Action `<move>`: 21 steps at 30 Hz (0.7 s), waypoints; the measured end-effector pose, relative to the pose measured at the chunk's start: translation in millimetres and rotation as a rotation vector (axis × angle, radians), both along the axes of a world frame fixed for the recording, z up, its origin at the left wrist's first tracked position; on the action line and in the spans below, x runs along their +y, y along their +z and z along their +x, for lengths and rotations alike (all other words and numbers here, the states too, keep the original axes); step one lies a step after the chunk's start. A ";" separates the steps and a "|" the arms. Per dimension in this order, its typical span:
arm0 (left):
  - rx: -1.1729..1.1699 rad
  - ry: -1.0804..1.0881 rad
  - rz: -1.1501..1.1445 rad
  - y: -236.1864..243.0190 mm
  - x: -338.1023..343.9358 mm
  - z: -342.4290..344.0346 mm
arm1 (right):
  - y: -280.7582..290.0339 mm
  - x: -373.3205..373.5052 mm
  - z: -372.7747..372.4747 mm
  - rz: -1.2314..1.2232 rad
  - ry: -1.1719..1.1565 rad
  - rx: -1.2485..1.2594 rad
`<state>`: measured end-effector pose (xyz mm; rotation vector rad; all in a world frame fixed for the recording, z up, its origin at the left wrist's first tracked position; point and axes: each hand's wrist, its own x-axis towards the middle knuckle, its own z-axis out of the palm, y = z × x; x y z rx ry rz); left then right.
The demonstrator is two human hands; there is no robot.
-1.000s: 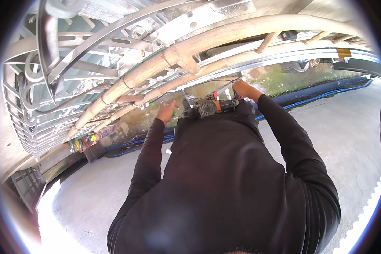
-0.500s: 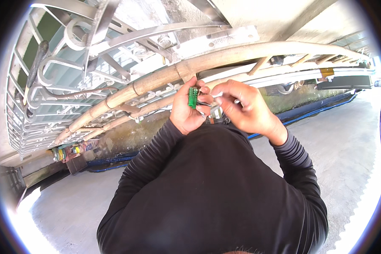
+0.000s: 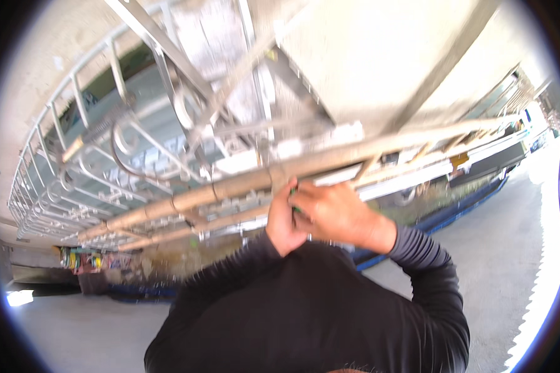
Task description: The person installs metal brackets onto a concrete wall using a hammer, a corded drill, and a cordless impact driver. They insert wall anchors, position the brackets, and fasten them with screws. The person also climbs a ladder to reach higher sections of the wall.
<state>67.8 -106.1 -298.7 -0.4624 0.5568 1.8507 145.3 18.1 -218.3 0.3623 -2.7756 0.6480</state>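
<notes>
My left hand (image 3: 282,225) is closed, palm up, in front of my chest. A small green plastic piece (image 3: 295,192) is in it; only a sliver shows between the hands, while earlier its ribbed, slotted side was visible. Over the left fingers lies my right hand (image 3: 343,215), its fingers curled down against them. Whatever the right fingertips grip is hidden. Both hands are in front of a bamboo ladder (image 3: 242,184) that runs sideways across the view.
White metal grille work (image 3: 121,140) fills the upper left, beyond the ladder, blurred by motion. A dark box-like object (image 3: 488,165) sits at right. Blue hose (image 3: 473,207) follows the wall base above the grey concrete floor (image 3: 498,248). Colourful items (image 3: 81,261) stand far left.
My right hand has moved onto the left one, covering most of the green piece. The view has tilted, so the ladder and both hands appear lower.
</notes>
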 end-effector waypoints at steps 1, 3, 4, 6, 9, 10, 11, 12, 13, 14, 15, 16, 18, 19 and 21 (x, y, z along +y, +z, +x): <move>0.012 -0.020 0.073 3.3 -0.9 -2.4 | 3.6 -2.0 -2.1 0.020 -0.007 0.022; 0.033 -0.014 0.193 8.6 -0.3 -4.6 | 13.2 -6.1 -6.7 0.033 -0.012 0.112; 0.056 -0.005 0.223 10.3 -0.7 -7.2 | 19.8 -6.7 -8.8 0.025 -0.014 0.155; 0.094 -0.003 0.145 11.6 -0.4 -9.9 | 39.9 -6.0 -8.9 0.183 -0.026 0.102; 0.017 -0.122 0.314 10.4 -17.3 -21.2 | 97.4 12.2 -14.6 0.062 0.085 0.494; 0.040 -0.147 0.361 9.9 -22.2 -24.6 | 127.5 25.7 -19.9 0.048 0.092 0.563; 0.047 -0.145 0.323 9.0 -26.0 -23.7 | 159.9 40.4 -32.6 0.045 0.042 0.672; 0.054 -0.148 0.319 8.1 -29.1 -22.9 | 194.9 56.2 -43.4 0.104 -0.115 0.765; 0.071 -0.174 0.333 7.4 -34.0 -24.7 | 230.2 72.5 -61.6 0.094 -0.196 0.861; 0.067 -0.166 0.308 6.2 -37.1 -24.5 | 266.1 89.8 -88.5 0.113 -0.166 1.008; 0.057 -0.168 0.302 4.5 -40.2 -23.7 | 298.5 103.2 -116.2 0.126 -0.171 1.106; 0.038 -0.169 0.307 2.2 -43.3 -22.7 | 328.5 114.6 -146.4 0.169 -0.209 1.172; 0.010 -0.174 0.286 -4.7 -50.0 -21.4 | 358.3 133.8 -186.0 0.251 -0.218 1.201; 0.012 -0.172 0.267 -9.1 -52.9 -21.2 | 367.4 142.0 -200.5 0.274 -0.247 1.154; 0.006 -0.155 0.238 -19.8 -61.4 -21.2 | 374.8 154.5 -220.1 0.340 -0.285 1.109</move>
